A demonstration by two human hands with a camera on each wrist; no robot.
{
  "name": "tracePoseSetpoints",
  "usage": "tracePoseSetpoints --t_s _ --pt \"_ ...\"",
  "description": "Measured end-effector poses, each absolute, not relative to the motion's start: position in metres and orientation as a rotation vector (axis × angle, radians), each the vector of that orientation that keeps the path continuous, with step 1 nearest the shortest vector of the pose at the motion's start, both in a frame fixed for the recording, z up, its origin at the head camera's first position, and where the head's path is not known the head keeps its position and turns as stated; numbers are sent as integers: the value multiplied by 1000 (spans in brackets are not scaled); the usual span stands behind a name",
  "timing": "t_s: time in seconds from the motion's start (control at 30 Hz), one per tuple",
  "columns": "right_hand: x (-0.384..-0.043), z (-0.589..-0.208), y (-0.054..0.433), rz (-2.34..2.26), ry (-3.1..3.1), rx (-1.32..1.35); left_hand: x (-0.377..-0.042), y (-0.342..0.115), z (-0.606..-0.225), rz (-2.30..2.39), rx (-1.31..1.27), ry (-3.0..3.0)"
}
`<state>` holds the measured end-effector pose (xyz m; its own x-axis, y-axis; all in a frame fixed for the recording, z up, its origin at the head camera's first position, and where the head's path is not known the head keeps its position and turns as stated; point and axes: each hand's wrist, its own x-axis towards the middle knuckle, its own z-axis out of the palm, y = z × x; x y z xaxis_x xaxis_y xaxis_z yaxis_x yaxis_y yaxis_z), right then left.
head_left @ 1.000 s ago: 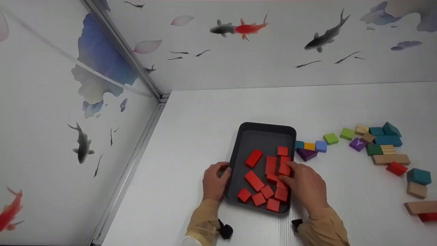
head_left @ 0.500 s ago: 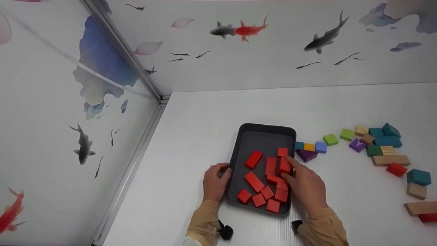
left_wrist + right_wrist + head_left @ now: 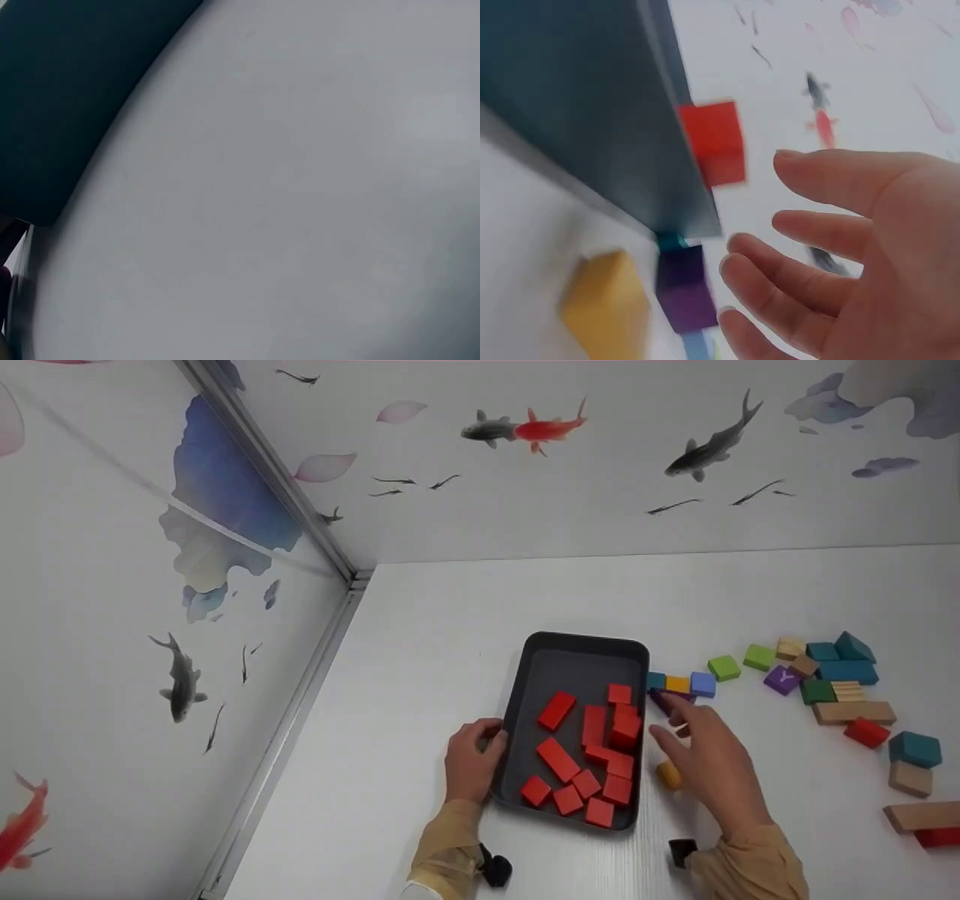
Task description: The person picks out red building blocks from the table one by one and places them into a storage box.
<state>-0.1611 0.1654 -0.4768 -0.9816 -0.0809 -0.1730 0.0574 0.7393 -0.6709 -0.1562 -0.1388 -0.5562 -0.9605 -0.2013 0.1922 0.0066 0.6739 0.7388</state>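
A dark grey rectangular tray (image 3: 562, 664) lies on the white table with several red blocks (image 3: 556, 759) in it. My left hand (image 3: 471, 761) holds the tray's left rim, fingers and thumb curled at the edge. Beside the right rim, my right hand (image 3: 712, 757) is in the air with nothing between its spread fingers. The red block (image 3: 625, 730) nearest to it sits raised on other red blocks; in the right wrist view a red block (image 3: 718, 144) shows above the rim. A yellow block (image 3: 668, 775) lies between this hand and the tray, partly hidden.
A purple triangular block (image 3: 664, 701) and several small coloured blocks (image 3: 703, 684) stand right of the tray. Farther right, wooden, teal, green and red blocks (image 3: 855, 712) trail toward the front. White walls with painted fish rise at the back and left.
My right hand has let go of the red block, leaving it on the others in the tray, and moved right past the rim. The yellow block has come into view. My left hand stays put.
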Motion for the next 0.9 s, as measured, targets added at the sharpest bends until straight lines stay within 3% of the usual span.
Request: tracePoseSetpoints --t_s 0.2,0.57,0.73,0.9 --pt "-156 -478 205 -1188 2804 205 -157 -137 -557 -1177 170 -2627" --pt "-125 -503 256 -996 2963 986 -155 -135 -555 -1193 177 -2631" --pt "-113 -514 269 -697 2915 1095 -155 -135 -555 -1194 166 -2639" --pt "-107 -512 278 -891 2787 1264 -156 -135 -555 -1180 146 -2640"
